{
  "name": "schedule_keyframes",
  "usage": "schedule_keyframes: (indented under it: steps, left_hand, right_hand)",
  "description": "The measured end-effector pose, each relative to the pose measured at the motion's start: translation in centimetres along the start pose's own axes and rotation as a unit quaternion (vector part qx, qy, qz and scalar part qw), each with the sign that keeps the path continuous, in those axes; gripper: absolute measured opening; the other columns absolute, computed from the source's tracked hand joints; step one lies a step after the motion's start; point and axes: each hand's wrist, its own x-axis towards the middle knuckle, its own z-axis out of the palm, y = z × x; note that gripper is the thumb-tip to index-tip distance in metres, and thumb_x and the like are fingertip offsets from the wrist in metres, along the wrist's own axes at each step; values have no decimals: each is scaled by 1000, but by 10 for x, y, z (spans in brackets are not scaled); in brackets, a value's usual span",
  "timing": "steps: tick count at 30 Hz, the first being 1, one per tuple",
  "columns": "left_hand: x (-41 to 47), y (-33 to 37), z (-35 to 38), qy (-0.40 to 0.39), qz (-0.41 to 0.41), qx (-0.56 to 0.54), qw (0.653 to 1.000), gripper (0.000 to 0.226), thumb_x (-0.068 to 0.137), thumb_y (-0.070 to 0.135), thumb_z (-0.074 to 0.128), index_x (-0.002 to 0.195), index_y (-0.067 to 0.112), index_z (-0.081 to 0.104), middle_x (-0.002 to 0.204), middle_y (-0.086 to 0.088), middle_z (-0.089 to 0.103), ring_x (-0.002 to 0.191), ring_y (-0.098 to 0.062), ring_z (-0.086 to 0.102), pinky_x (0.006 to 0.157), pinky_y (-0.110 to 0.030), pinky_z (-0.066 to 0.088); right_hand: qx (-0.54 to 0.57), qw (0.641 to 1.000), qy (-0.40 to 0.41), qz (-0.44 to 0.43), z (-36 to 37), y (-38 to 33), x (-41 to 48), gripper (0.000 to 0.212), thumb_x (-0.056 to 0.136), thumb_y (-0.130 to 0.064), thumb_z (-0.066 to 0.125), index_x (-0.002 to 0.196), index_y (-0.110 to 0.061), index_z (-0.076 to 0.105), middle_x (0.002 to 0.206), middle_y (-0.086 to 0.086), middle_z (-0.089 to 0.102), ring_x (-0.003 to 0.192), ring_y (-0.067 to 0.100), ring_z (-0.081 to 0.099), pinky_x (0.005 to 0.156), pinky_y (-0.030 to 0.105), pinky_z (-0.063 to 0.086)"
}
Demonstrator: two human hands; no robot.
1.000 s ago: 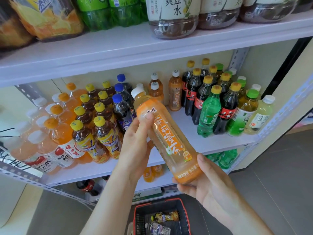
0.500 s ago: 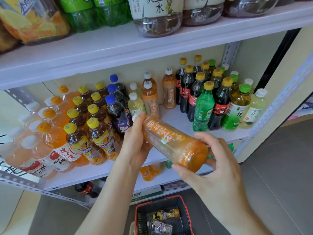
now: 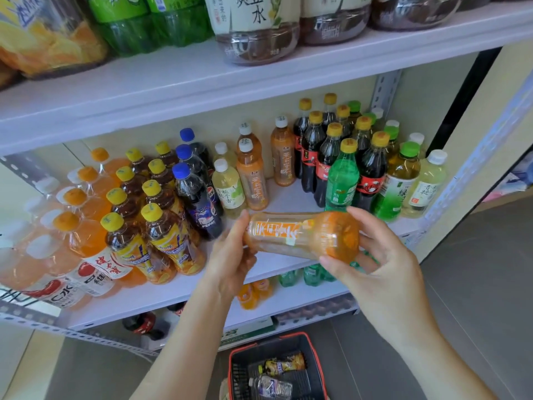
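Observation:
An orange tea bottle lies nearly horizontal in front of the middle shelf, its base towards me on the right. My left hand grips its neck end, which hides the cap. My right hand holds the base between thumb and fingers. Below, on the floor, stands a red-rimmed black shopping basket with two small bottles lying in it.
The white middle shelf carries orange sodas, yellow-capped teas, Pepsi bottles, pale and orange tea bottles, colas and green bottles. Large bottles stand on the upper shelf. A lower shelf holds more bottles. Grey floor lies to the right.
The bottle has tipped from nearly upright to nearly horizontal, with its base swung towards me. My right hand has shifted from under the bottom to around the base. My left hand stays at the neck.

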Motion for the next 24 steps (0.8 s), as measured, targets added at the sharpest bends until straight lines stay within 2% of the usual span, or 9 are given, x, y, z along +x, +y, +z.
schedule_keyframes:
  steps: [4,7,10,14,16,17,19,22,24]
  left_hand:
    - [-4,25,-7,8,139,73,988,57,64,49,78,110,20,60,76,11,66,61,-1,59,54,-16,45]
    - [-11,34,-3,-32,222,101,969,63,63,36,81,117,15,56,80,11,67,66,2,62,56,-14,47]
    - [-18,42,-1,-101,268,103,953,62,66,17,82,121,11,54,92,0,70,80,-10,65,67,-20,54]
    - [-29,55,2,-144,295,190,925,66,62,13,84,123,19,60,100,-4,71,92,-17,65,83,-35,58]
    - [-33,63,4,-167,300,221,913,63,63,11,86,121,22,63,104,-4,73,98,-21,67,87,-38,58]
    - [-35,68,6,-174,304,240,905,61,64,13,88,120,25,64,107,-5,73,102,-25,67,89,-41,57]
    - [-39,77,9,-178,315,279,890,52,69,22,86,117,29,67,110,-7,71,107,-30,64,92,-46,55]
    - [-35,90,14,-147,329,382,851,39,76,28,83,111,31,64,102,-7,68,95,-31,62,84,-49,56]
    - [-24,100,14,-103,328,509,789,38,80,34,80,110,31,57,94,0,66,84,-23,63,79,-44,55]
  right_hand:
    - [85,989,10,120,-4,37,8,80,76,11,73,141,-26,47,115,-21,69,105,1,67,83,15,53]
    - [130,975,22,176,2,57,7,79,81,16,64,147,-22,39,112,-13,72,104,7,68,96,33,52]
    - [153,964,20,216,9,70,8,75,85,10,63,149,-18,36,108,-9,74,102,13,69,99,46,50]
    - [62,975,-22,213,19,77,11,63,81,-8,77,134,-29,50,110,-4,72,102,17,68,97,47,52]
    - [15,978,-51,199,26,79,14,53,76,-14,82,119,-32,56,99,-10,73,92,11,69,88,41,56]
    - [-4,981,-60,187,30,80,15,50,74,-18,84,112,-37,56,93,-15,73,85,5,69,81,31,57]
    - [-36,984,-72,157,37,81,18,47,72,-27,85,102,-43,53,85,-28,69,75,-5,65,63,8,47]
    - [-61,983,-87,150,46,88,25,44,75,-33,83,100,-47,49,84,-32,67,74,-8,63,58,5,44]
    - [-76,980,-95,158,50,94,31,41,76,-36,80,100,-48,48,86,-27,68,76,-8,63,58,8,45]
